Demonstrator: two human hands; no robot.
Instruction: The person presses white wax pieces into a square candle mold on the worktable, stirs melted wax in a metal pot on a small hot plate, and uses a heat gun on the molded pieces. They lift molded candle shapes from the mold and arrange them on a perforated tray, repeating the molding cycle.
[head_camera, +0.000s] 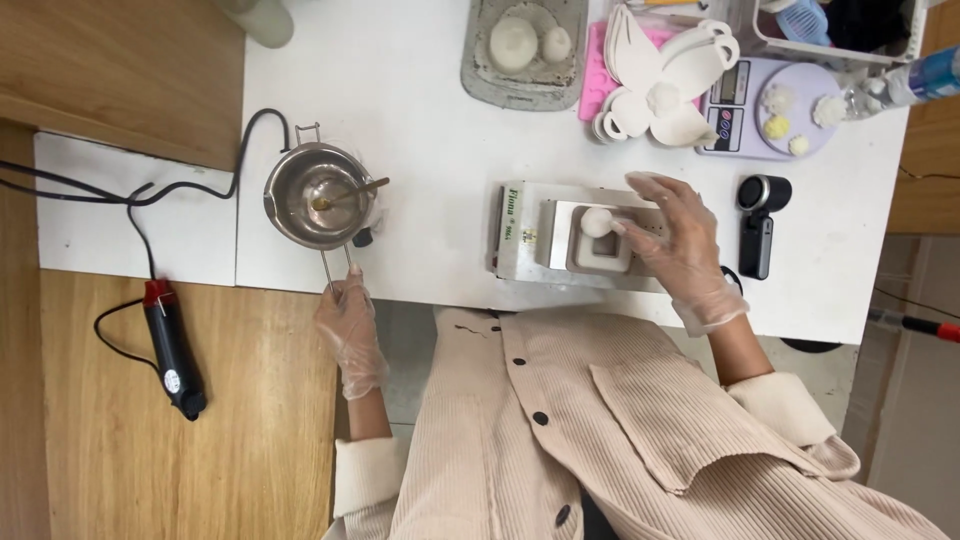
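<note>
Nearest the camera is the person's ribbed beige jacket (620, 430), both gloved hands reaching out from it. Well left of the fingers, a black heat tool with a red collar (172, 345) lies on the wooden floor, its cord trailing away. The left hand (350, 330) pinches the wire handle of a small steel pot (318, 195), fingertips closed on the wire just below the bowl; a stick rests inside over what looks like a little melted liquid. Further right, the right hand (675, 240) hovers with fingers loosely spread over a metal block (580, 240), fingertips touching a white ball (598, 221) seated in its pale mould. Beyond those fingers stand a tray with two white lumps (525, 50), white flower-shaped moulds (665, 85) and a scale carrying small pieces (770, 105).

Several shapes seem finished; the ball appears mid-forming, the pot not yet poured. How much liquid remains is hard to judge, and the basket at top right is cut off.
</note>
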